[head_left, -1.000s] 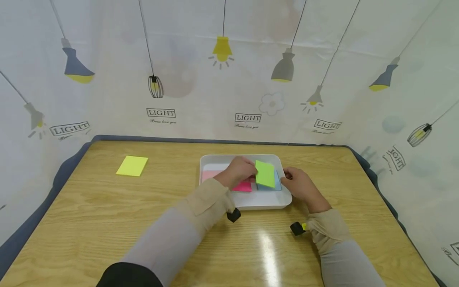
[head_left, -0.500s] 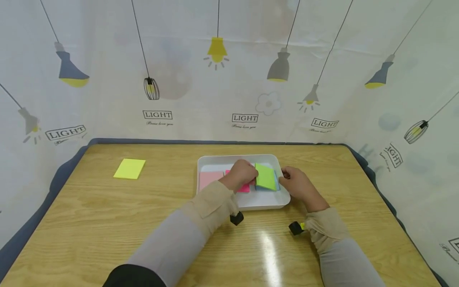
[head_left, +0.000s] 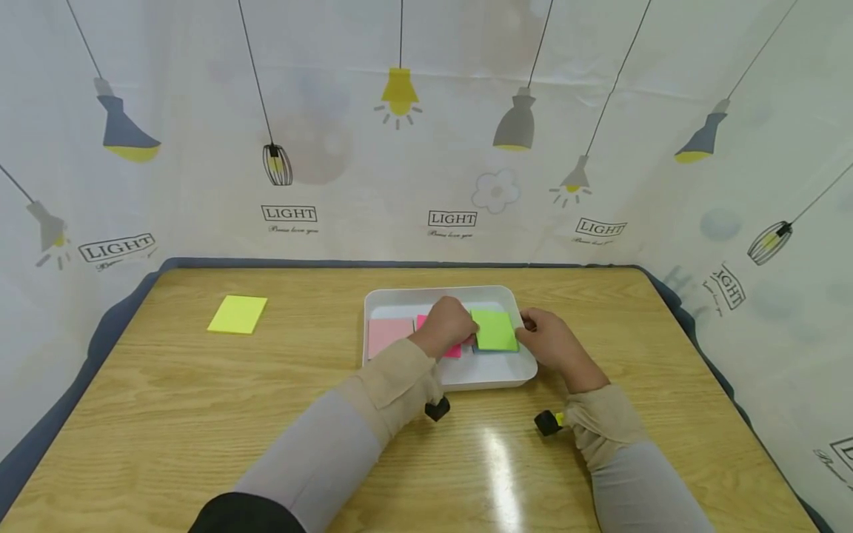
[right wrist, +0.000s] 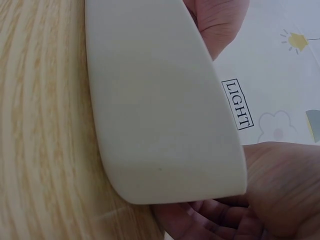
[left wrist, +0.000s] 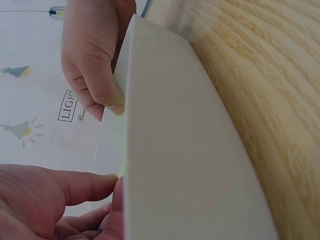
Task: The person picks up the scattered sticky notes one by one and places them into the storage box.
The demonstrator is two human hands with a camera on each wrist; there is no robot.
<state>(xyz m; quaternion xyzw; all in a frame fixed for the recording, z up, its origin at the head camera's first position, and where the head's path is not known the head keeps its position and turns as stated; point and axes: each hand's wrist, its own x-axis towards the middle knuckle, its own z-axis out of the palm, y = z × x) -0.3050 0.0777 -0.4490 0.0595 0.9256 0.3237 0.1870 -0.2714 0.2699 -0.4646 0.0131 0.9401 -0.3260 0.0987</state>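
Observation:
A white tray (head_left: 489, 380) sits on the wooden table. Inside, a lime green sticky note pad (head_left: 494, 331) lies over a blue pad that is mostly hidden, only a thin edge showing. My left hand (head_left: 446, 326) reaches over the tray and pinches the green pad's left edge; its fingertips are partly hidden. To the left are a bright pink pad (head_left: 453, 351), half covered by that hand, and a pale pink pad (head_left: 390, 334). My right hand (head_left: 556, 342) grips the tray's right wall, thumb over the rim and fingers curled outside, as the right wrist view shows (right wrist: 280, 190).
A yellow sticky note pad (head_left: 237, 314) lies at the table's far left. Behind the table (head_left: 200, 414) hangs a pale curtain (head_left: 360, 244) printed with lamps. Small black blocks (head_left: 437, 409) are strapped at both wrists.
The green pad, tilted earlier, has come down flat over the blue pad, with the left hand still at its edge. The right hand keeps its place on the tray.

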